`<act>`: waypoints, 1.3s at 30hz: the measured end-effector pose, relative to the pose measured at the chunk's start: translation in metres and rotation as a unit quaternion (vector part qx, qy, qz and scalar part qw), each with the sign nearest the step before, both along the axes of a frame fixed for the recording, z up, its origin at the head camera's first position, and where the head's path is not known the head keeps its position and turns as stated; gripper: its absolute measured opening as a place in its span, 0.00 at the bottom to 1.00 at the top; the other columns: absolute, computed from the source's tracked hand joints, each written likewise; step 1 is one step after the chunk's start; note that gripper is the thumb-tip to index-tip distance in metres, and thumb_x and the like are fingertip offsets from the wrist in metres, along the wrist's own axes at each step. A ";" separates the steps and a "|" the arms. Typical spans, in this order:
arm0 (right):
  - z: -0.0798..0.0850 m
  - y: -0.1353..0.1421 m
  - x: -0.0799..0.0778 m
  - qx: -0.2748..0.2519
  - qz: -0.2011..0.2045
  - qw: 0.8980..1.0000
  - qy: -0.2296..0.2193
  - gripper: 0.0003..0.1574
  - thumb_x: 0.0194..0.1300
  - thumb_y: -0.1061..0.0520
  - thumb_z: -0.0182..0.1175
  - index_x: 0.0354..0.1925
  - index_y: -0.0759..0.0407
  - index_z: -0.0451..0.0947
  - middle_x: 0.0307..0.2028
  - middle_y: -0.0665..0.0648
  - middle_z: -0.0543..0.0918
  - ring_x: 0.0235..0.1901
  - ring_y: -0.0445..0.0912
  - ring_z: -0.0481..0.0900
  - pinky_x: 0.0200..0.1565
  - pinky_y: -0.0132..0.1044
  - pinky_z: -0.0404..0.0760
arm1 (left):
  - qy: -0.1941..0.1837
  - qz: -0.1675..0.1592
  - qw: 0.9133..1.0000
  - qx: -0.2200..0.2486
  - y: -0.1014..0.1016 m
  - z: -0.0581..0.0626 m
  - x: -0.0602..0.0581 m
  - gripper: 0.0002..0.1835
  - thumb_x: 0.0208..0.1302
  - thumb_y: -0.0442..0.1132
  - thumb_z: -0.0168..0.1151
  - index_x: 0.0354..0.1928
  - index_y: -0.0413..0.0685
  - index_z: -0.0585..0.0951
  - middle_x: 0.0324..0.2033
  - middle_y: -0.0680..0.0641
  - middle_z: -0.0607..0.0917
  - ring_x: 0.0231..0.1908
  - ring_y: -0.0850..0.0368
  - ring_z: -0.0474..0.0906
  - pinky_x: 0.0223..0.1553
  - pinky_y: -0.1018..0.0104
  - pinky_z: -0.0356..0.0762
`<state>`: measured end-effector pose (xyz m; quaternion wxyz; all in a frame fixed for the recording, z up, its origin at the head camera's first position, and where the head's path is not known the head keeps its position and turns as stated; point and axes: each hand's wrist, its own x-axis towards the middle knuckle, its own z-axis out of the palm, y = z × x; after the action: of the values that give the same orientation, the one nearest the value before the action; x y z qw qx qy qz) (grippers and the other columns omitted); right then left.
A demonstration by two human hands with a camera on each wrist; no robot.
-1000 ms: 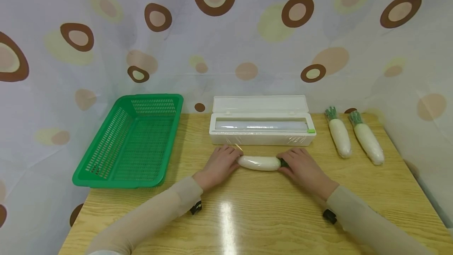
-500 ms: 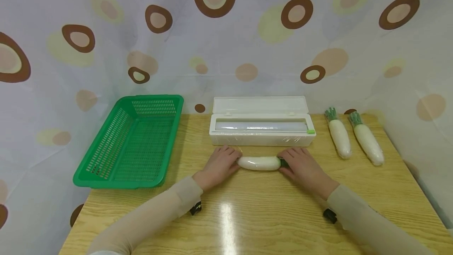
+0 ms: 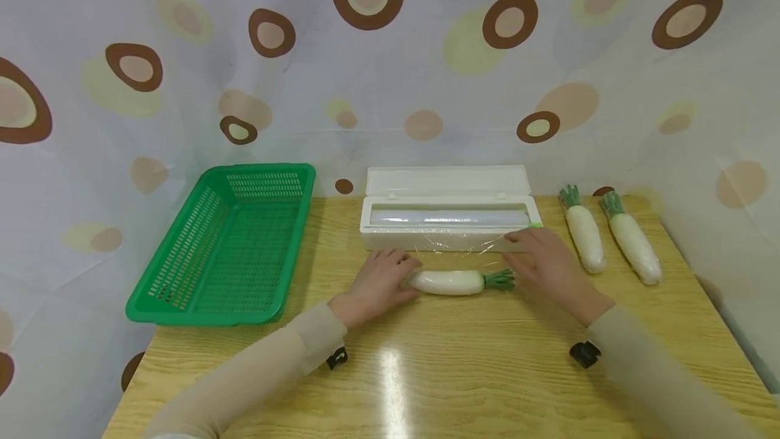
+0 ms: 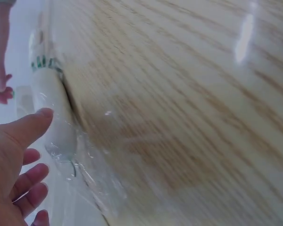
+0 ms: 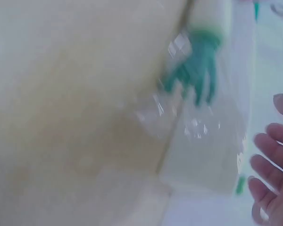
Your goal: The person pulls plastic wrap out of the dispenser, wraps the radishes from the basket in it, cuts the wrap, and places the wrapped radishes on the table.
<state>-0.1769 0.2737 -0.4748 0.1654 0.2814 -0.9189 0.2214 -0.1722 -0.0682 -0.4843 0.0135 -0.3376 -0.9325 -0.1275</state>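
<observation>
A white radish (image 3: 451, 282) with green stalks lies crosswise on the table, transparent plastic film around and over it. My left hand (image 3: 379, 283) is at its tapered end. In the left wrist view, the thumb (image 4: 34, 126) reaches to the radish and the other fingers bend loosely, gripping nothing. My right hand (image 3: 551, 269) is apart from the stalks, beside the right front of the white cling film dispenser (image 3: 439, 241). Its fingers (image 5: 272, 148) are relaxed and hold nothing in the right wrist view. Wrinkled film (image 4: 96, 176) spreads past the tapered end.
The dispenser's lid (image 3: 447, 180) stands raised, showing the film roll (image 3: 447, 217). A green slider (image 3: 535, 225) sits at its right edge. Two film-wrapped radishes (image 3: 586, 236) lie at the right. A green plastic basket (image 3: 244, 256) stands at the left.
My right hand has let go of the radish's stalks and moved right and up toward the dispenser's right end, uncovering the stalks. The left hand stays near the tapered end, its fingers loosened.
</observation>
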 end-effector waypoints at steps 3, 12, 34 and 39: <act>0.009 0.013 -0.012 -0.040 -0.029 0.999 -0.005 0.25 0.66 0.61 0.71 0.58 0.70 0.79 0.50 0.69 0.82 0.52 0.65 0.78 0.53 0.62 0.76 | 0.009 -0.017 1.000 0.003 0.005 0.007 -0.001 0.25 0.66 0.54 0.73 0.61 0.53 0.83 0.54 0.50 0.84 0.56 0.52 0.77 0.59 0.54 0.74; -0.003 0.044 -0.043 -0.046 -0.053 0.997 -0.041 0.46 0.59 0.56 0.78 0.68 0.76 0.70 0.60 0.74 0.74 0.57 0.70 0.73 0.56 0.66 0.72 | 0.008 -0.050 0.999 0.004 0.043 0.028 -0.017 0.23 0.74 0.57 0.63 0.62 0.54 0.83 0.53 0.54 0.83 0.52 0.57 0.75 0.56 0.61 0.75; -0.018 0.057 -0.046 -0.072 -0.028 0.992 -0.100 0.38 0.66 0.64 0.71 0.70 0.70 0.71 0.58 0.72 0.72 0.55 0.68 0.73 0.51 0.65 0.73 | 0.002 -0.006 1.000 -0.019 0.195 0.046 -0.071 0.21 0.80 0.59 0.53 0.67 0.68 0.80 0.57 0.62 0.82 0.55 0.63 0.75 0.56 0.65 0.75; -0.018 0.057 -0.047 -0.063 -0.022 0.995 -0.071 0.35 0.61 0.68 0.73 0.64 0.74 0.75 0.55 0.73 0.73 0.51 0.68 0.75 0.47 0.64 0.76 | -0.016 0.032 0.999 -0.020 0.217 0.046 -0.076 0.16 0.80 0.57 0.54 0.62 0.72 0.83 0.52 0.64 0.83 0.52 0.64 0.75 0.55 0.65 0.74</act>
<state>-0.2242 0.3306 -0.4931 0.1217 0.2334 -0.9186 0.2949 -0.2482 0.1489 -0.4378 -0.0042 -0.3060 -0.9453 -0.1133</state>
